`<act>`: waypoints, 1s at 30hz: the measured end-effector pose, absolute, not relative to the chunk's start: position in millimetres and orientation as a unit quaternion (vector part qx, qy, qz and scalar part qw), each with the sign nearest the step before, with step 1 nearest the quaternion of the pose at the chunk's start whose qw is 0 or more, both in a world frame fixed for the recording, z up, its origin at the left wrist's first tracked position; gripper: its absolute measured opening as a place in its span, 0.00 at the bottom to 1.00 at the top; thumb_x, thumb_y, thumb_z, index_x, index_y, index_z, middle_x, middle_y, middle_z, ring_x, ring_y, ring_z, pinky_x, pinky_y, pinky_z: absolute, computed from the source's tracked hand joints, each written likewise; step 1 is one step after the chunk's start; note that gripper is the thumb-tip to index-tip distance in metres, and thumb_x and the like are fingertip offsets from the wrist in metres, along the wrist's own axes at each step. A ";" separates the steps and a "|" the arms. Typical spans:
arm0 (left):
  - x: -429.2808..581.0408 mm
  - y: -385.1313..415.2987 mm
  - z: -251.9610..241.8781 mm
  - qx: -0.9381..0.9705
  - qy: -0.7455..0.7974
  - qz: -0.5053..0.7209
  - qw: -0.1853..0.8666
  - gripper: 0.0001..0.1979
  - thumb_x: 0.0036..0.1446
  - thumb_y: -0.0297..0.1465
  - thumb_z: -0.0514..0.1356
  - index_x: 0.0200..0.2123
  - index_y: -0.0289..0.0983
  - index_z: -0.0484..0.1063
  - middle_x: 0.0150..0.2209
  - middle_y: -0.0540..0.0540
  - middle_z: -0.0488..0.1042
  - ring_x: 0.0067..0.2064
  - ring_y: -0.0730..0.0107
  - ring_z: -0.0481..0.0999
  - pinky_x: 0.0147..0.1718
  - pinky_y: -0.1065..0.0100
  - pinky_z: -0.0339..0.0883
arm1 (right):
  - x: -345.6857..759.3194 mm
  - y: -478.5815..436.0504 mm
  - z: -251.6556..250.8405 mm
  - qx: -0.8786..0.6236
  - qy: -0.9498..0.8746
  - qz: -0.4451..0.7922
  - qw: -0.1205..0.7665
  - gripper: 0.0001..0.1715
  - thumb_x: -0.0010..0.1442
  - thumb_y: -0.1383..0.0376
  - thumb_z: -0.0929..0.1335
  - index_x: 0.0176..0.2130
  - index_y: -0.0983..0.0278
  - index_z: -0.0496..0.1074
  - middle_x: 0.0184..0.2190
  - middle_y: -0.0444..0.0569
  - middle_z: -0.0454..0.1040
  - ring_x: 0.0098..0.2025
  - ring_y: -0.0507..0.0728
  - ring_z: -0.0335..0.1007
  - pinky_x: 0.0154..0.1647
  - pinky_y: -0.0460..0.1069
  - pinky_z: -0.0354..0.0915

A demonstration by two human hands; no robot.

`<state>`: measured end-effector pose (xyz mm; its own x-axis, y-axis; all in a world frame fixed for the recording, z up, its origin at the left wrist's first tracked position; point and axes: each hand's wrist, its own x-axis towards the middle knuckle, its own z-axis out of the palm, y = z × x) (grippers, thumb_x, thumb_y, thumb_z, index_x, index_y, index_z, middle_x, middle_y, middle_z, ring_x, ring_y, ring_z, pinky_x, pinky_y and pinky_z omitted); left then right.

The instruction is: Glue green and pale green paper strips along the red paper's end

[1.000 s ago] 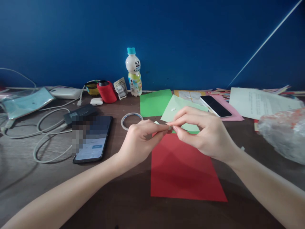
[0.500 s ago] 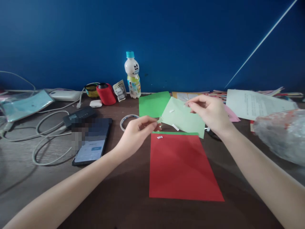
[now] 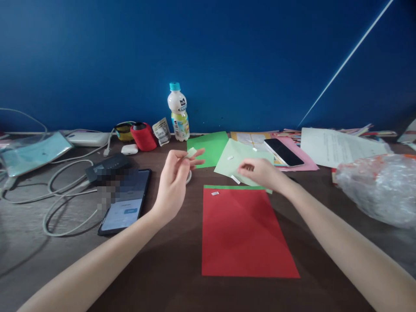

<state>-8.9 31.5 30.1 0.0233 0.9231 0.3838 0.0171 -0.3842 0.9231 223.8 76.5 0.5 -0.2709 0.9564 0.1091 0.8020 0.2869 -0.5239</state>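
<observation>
A small pale strip (image 3: pixel 191 152) is pinched between the thumb and fingers of my left hand (image 3: pixel 175 182), raised over the dark desk with its other fingers stretched out. My right hand (image 3: pixel 260 172) is low over the light green paper (image 3: pixel 224 164), fingers curled together; whether anything is in them is hidden. Just left of those fingertips lies a white strip (image 3: pixel 235 179). Two more small white pieces, one nearer (image 3: pixel 230 157) and one farther (image 3: pixel 255 149), rest on this paper. Closer to me is a red sheet (image 3: pixel 247 234) with a green top edge and a small white piece (image 3: pixel 215 193).
A phone (image 3: pixel 126 203) and looped cables (image 3: pixel 52 216) lie left. A bottle (image 3: pixel 178 112) stands by the blue wall beside a green sheet (image 3: pixel 211 147). Another phone (image 3: pixel 282 151) lies on pink paper (image 3: pixel 307 162). Crumpled clear plastic (image 3: pixel 380 190) is at right.
My left hand has moved left with the pale strip. My right hand has come down nearer to me, and a small white piece shows on the light green paper where its fingertips were.
</observation>
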 end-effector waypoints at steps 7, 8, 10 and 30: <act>-17.1 33.7 39.2 0.605 0.371 0.587 0.390 0.04 0.58 0.32 0.50 0.31 0.39 0.59 0.40 0.46 0.74 0.42 0.68 0.74 0.44 0.62 0.64 | 218.9 77.2 -2.2 -0.573 -0.784 0.161 0.179 0.08 0.55 0.62 0.61 0.30 0.63 0.68 0.25 0.44 0.72 0.26 0.52 0.65 0.27 0.46 0.59; -17.9 34.1 39.9 0.607 0.371 0.583 0.391 0.04 0.58 0.31 0.50 0.31 0.39 0.59 0.39 0.46 0.74 0.41 0.68 0.74 0.44 0.62 0.64 | 224.7 81.3 1.0 -0.587 -0.774 0.141 0.190 0.10 0.56 0.64 0.60 0.33 0.63 0.68 0.27 0.46 0.72 0.27 0.53 0.66 0.29 0.48 0.60; -18.8 34.6 41.2 0.617 0.380 0.568 0.390 0.05 0.58 0.31 0.50 0.31 0.38 0.61 0.36 0.47 0.74 0.39 0.69 0.74 0.43 0.64 0.64 | 237.3 90.0 6.3 -0.620 -0.750 0.086 0.211 0.14 0.56 0.69 0.58 0.36 0.65 0.69 0.34 0.54 0.73 0.37 0.59 0.67 0.37 0.54 0.61; -26.1 42.9 46.1 0.623 0.384 0.549 0.403 0.06 0.56 0.32 0.51 0.28 0.39 0.63 0.33 0.47 0.75 0.39 0.66 0.72 0.44 0.61 0.62 | 147.8 44.0 -22.0 -0.422 -0.851 0.228 0.214 0.05 0.56 0.67 0.63 0.29 0.63 0.65 0.31 0.45 0.66 0.28 0.49 0.62 0.30 0.45 0.58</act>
